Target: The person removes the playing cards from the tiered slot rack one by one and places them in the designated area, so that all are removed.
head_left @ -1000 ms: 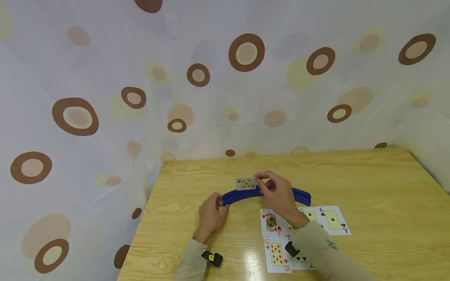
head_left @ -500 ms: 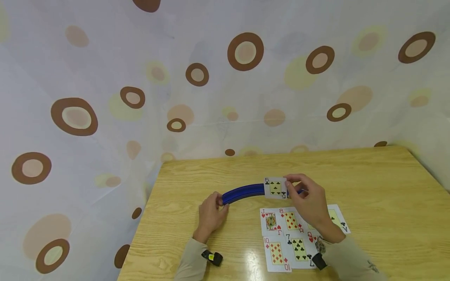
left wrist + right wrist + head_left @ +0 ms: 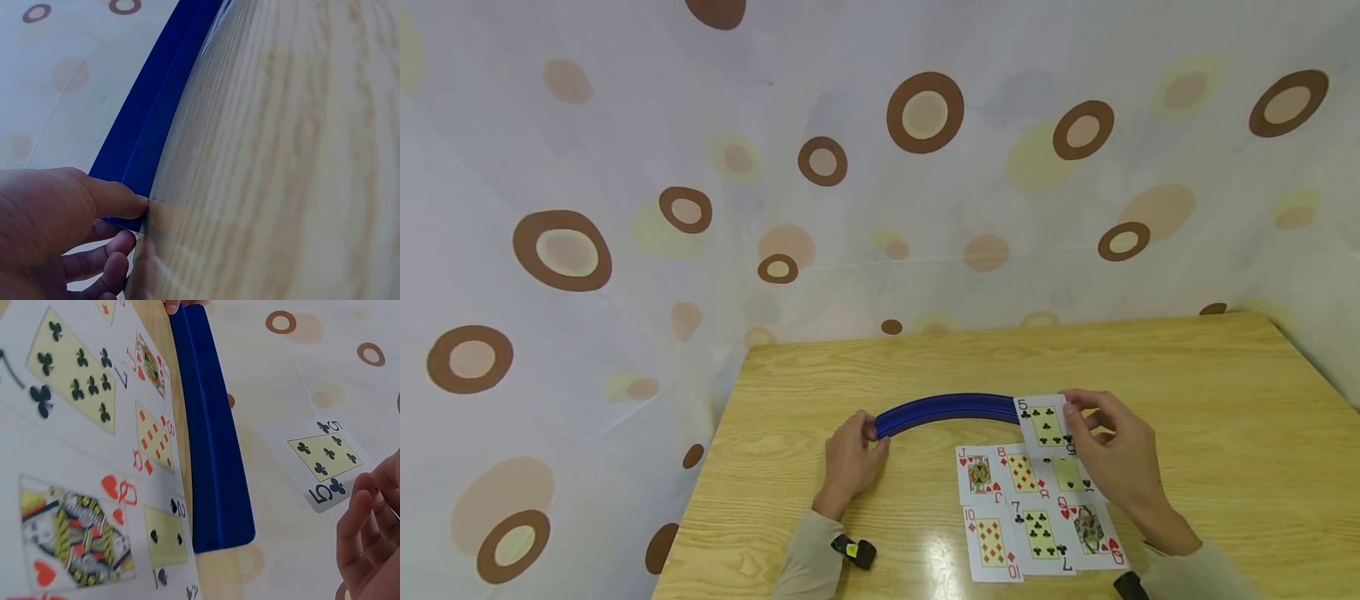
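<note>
My right hand [image 3: 1116, 454] pinches the five of clubs [image 3: 1047, 427] by its right edge, between thumb and fingers. In the head view the card covers the right end of a curved blue card holder [image 3: 943, 407] and the top of a black two [image 3: 1067, 475]. The right wrist view shows the five of clubs [image 3: 328, 456] apart from the holder [image 3: 212, 437], beyond its edge. My left hand [image 3: 850, 462] grips the holder's left end; in the left wrist view the thumb [image 3: 119, 195] lies on its front and the fingers curl behind. The holder's groove shows no card.
Face-up cards lie in two rows in front of the holder: jack of hearts [image 3: 979, 475], eight of diamonds [image 3: 1022, 473], ten of diamonds [image 3: 992, 546], seven of clubs [image 3: 1040, 537] and queen of hearts [image 3: 1090, 533]. A patterned cloth [image 3: 880, 192] hangs behind the wooden table [image 3: 1232, 392].
My right hand has drawn the five of clubs rightward along the holder, then toward me over the cards. The groove's middle is uncovered. My left hand stays at the left end.
</note>
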Motion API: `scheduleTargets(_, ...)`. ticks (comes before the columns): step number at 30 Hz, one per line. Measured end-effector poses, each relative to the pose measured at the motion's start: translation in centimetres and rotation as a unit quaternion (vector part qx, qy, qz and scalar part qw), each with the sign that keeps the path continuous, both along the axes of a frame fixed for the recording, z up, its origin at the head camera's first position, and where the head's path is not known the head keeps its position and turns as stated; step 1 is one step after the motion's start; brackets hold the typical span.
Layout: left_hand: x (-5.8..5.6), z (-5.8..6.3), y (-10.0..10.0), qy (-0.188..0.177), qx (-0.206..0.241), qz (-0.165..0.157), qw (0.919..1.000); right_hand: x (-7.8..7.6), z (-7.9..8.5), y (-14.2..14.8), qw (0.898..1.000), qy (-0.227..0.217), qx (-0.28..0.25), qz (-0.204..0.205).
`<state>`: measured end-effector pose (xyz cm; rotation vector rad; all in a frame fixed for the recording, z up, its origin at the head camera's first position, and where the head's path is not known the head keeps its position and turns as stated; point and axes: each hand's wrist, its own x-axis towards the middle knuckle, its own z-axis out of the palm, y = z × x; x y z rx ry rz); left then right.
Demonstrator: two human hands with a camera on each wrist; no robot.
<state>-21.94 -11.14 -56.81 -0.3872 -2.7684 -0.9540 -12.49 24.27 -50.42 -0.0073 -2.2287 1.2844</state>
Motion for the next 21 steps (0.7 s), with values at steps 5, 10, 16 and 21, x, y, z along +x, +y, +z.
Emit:
scheduleTargets(5, 0.0, 0.0, 0.1, -0.008, 0.004, 0.002, 1.0, 1.3, -0.4, 1.4, 0.999, -0.036, -0.001, -0.025)
scheduleTargets(10, 0.0, 0.0, 0.1, -0.011, 0.008, 0.001, 0.9999, 2.6, -1.1, 2.6, 0.996, -0.077, 0.004, -0.05)
scheduleTargets(16, 0.0, -0.2, 0.0, -0.017, 0.003, 0.006, 0.9998, 3.7, -2.0, 3.8, 0.988, -0.137, 0.019, -0.075)
scheduleTargets(21, -0.1, -0.2, 0.0, -0.011, 0.004, 0.005, 0.9999, 4.5, -2.4, 4.9, 0.978, -0.196, 0.036, -0.065)
